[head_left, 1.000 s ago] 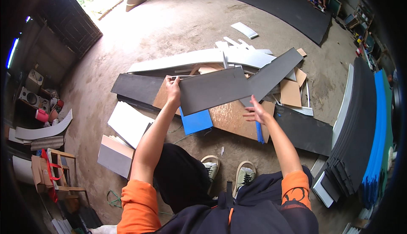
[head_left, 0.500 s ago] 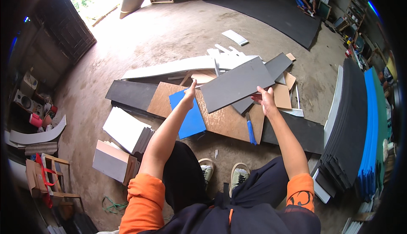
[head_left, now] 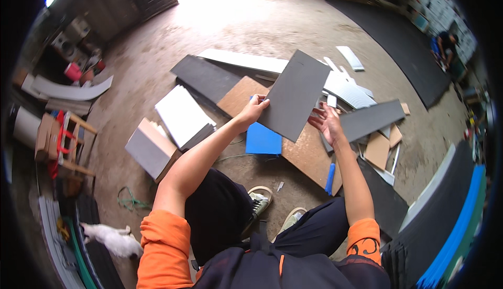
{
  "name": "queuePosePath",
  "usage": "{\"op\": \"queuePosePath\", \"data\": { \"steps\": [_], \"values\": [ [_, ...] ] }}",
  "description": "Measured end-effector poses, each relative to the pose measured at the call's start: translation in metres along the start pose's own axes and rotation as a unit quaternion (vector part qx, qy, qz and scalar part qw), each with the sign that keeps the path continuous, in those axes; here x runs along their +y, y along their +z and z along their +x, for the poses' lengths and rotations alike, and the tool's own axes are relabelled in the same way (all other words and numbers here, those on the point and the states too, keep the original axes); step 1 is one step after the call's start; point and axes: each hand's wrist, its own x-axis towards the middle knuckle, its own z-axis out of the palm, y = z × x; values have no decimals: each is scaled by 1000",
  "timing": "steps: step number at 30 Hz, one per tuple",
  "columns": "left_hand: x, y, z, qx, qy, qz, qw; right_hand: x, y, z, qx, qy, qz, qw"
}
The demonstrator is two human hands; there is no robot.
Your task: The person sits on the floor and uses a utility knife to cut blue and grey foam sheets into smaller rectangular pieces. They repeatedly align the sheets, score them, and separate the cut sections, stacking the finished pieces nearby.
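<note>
A rectangular dark grey foam sheet (head_left: 296, 95) is held up and tilted in front of me. My left hand (head_left: 254, 111) is closed on its left edge. Just beside the right edge, my right hand (head_left: 328, 123) has its fingers apart; whether a fingertip touches the sheet I cannot tell. Below lies a brown board (head_left: 309, 158) with a blue sheet (head_left: 263, 140) on its left part. A blue-handled knife (head_left: 330, 178) lies on the board's right side, its blade mostly hidden. Another grey strip (head_left: 367, 124) rests across the offcuts to the right.
White stacked sheets (head_left: 183, 116) and a grey-faced stack (head_left: 152, 150) stand at left. White offcuts (head_left: 348, 87) lie beyond. Tall black and blue sheets (head_left: 456, 226) line the right. A white cat (head_left: 115, 239) lies at lower left. Another person (head_left: 445, 48) crouches far right.
The grey sheet has swung more upright and my left hand has taken hold of its left edge. My right hand has come off its lower right corner. The view has turned left.
</note>
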Motion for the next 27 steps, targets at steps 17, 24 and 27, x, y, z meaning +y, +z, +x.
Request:
{"op": "queuePosePath", "data": {
  "steps": [17,24,27],
  "values": [
    [-149,-242,-276,518,-13,-159,840,224,356,-7,-436,140,-221,861],
    [-214,-247,-244,617,-145,-100,767,288,363,4,-362,53,-424,828],
    [-207,-238,-226,647,-287,85,702,279,346,11,-406,-2,-497,767]
  ]
}}
